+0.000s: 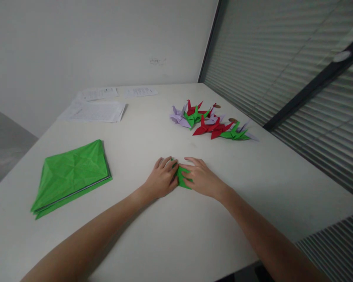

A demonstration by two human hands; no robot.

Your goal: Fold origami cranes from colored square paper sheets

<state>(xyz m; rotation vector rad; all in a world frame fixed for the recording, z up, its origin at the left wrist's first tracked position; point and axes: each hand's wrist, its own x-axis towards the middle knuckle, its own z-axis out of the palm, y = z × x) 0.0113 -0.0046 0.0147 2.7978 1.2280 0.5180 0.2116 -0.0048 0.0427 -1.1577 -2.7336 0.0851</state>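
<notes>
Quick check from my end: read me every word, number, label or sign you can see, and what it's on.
None can be read.
Front stack of white sheets: faint print, unreadable.
Rear-left sheet: printed lines, too small.
Rear-right sheet: printed lines, too small.
Marks on the wall: too blurred to tell whether they are writing.

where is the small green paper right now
The small green paper lies on the table, just below the middle of the head view, between the left hand and the right hand, which partly cover it.
</notes>
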